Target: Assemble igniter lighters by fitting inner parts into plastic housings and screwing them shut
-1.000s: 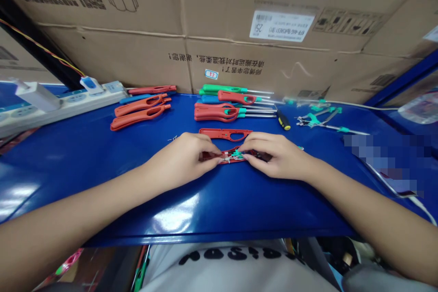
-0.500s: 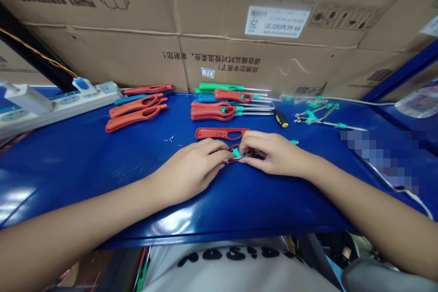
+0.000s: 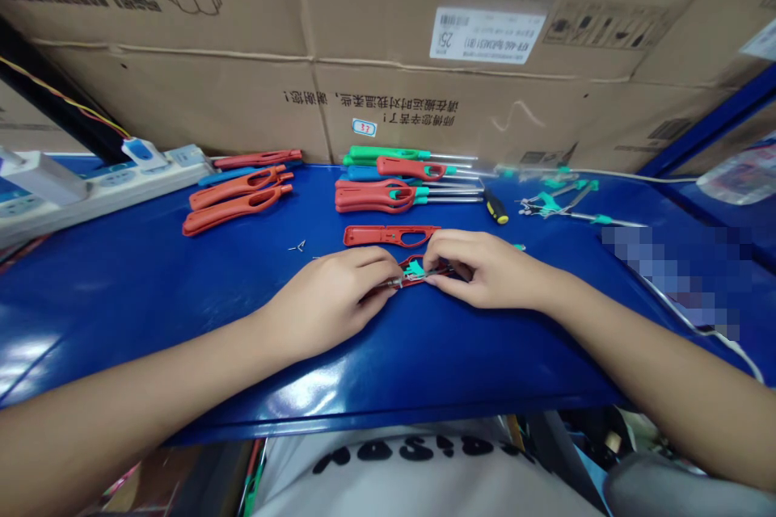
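Observation:
Between my hands lies an open red lighter half-shell (image 3: 415,281), with a turquoise trigger piece (image 3: 414,268) and thin wires showing inside it. My left hand (image 3: 339,291) is closed at its left end, thumb and fingers pinched around the shell and a small metallic part. On the other end my right hand (image 3: 478,268) pinches the lighter, its fingertips beside the trigger piece. Much of the shell is covered by my fingers. Just behind lies the matching red half-shell (image 3: 388,236), flat with its inside facing up.
Assembled lighters (image 3: 379,197) with metal tubes lie behind, near a black-and-yellow screwdriver (image 3: 496,208). Orange shells (image 3: 236,210) and a power strip (image 3: 115,182) are at left. Turquoise-and-metal inner parts (image 3: 551,206) lie right. Small metal pieces (image 3: 298,245) rest left. A cardboard box (image 3: 376,32) stands behind.
My left fingers have shifted slightly left along the shell, showing more of the trigger piece and the metallic part. My right hand stays nearly in place.

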Demonstrator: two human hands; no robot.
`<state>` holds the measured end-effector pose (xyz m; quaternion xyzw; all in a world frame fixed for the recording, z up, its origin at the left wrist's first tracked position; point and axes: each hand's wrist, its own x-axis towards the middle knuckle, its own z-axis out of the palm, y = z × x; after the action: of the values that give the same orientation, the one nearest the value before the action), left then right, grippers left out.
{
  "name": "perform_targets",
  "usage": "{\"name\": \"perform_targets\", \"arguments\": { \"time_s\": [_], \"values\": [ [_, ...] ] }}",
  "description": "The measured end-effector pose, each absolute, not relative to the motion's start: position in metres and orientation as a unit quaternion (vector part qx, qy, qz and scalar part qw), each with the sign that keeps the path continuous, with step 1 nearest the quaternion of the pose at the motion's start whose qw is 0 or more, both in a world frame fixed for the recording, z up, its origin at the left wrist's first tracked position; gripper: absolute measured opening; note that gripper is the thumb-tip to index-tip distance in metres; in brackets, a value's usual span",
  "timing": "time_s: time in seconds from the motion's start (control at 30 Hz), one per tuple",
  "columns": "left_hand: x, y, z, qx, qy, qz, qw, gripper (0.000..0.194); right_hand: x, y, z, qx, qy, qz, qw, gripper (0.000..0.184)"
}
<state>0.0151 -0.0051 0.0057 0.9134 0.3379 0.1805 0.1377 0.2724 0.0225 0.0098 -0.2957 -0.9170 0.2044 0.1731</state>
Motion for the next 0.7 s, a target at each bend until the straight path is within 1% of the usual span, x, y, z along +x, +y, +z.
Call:
{"name": "perform_targets", "arguments": {
  "time_s": [0.27,0.47,0.6,0.7],
  "values": [
    [0.0134,-0.0039,0.0067,0.903,0.344,0.215,0.145,0.018,0.2717,0.0244,0.0103,-0.304,-0.914,0.21,0.168,0.004],
    [0.0132,-0.0021,0.0073,0.895,0.357,0.211,0.165,0.015,0.2723,0.0251,0.0094,-0.293,-0.912,0.219,0.187,0.003],
    [0.0138,-0.0041,0.0086,0.896,0.367,0.199,0.153,0.018,0.2722,0.0262,0.008,-0.308,-0.902,0.235,0.191,0.002],
    [0.0145,-0.0062,0.0081,0.91,0.34,0.19,0.14,0.022,0.2722,0.0266,0.0083,-0.305,-0.9,0.245,0.194,0.003]
  ]
}}
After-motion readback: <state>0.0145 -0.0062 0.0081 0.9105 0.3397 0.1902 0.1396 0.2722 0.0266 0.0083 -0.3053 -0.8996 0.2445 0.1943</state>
